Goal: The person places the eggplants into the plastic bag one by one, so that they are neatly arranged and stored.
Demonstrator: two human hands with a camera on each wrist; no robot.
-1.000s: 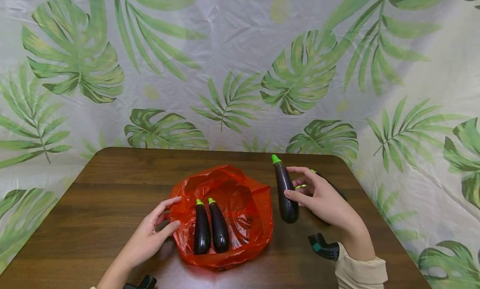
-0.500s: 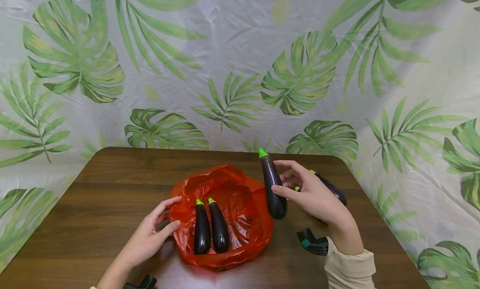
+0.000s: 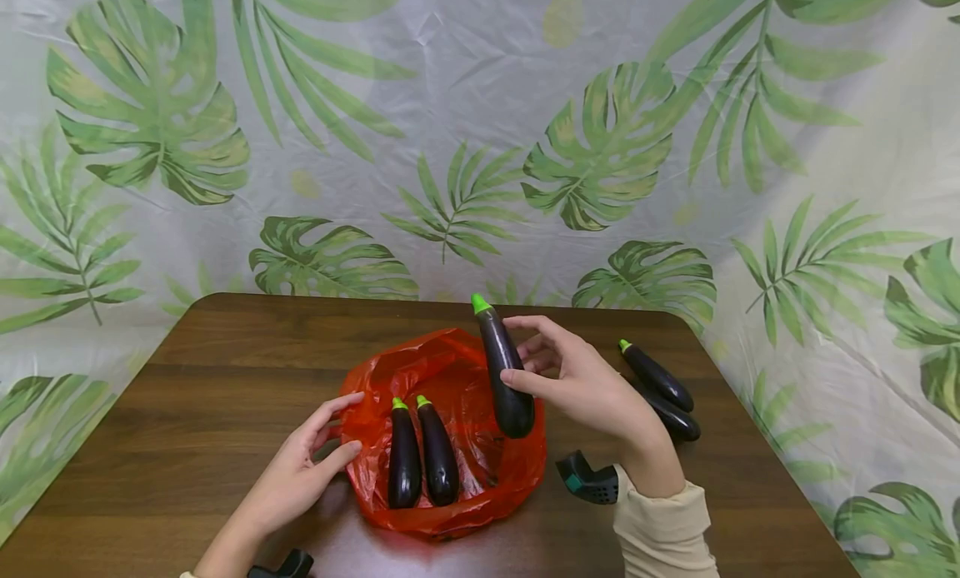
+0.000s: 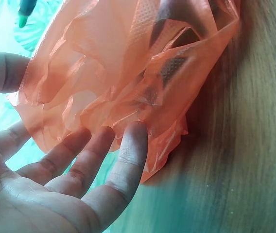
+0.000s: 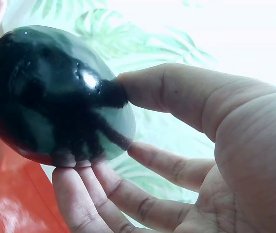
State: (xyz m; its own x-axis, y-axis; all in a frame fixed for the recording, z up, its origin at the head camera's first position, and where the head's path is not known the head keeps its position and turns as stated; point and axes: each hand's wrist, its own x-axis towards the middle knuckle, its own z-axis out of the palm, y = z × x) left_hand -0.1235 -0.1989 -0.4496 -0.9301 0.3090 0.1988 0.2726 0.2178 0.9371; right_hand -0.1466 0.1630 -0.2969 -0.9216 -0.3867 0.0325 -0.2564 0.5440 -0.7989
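A red plastic bag (image 3: 517,478) sits on the table with its mouth spread wide. Inside it lie two dark eggplants with green tips, a left one (image 3: 405,465) and a right one (image 3: 439,461). My left hand (image 3: 303,465) touches the bag's left side, its fingers loosely bent; in the left wrist view the fingertips (image 4: 135,133) rest against the film. Above the bag's right part, my right hand (image 3: 581,386) grips another eggplant (image 3: 504,366) between thumb and fingers, green tip up and tilted left. The right wrist view shows its rounded bottom end (image 5: 50,97) close up.
Two more eggplants lie side by side on the table's right, an upper one (image 3: 660,378) and a lower one (image 3: 675,420). The brown wooden table (image 3: 225,395) ends at a leaf-patterned cloth (image 3: 465,103). Black wrist devices (image 3: 588,480) sit by both wrists.
My right hand has carried its eggplant leftward from beside the bag to over it, uncovering the two eggplants on the right. The left hand and bag have stayed put.
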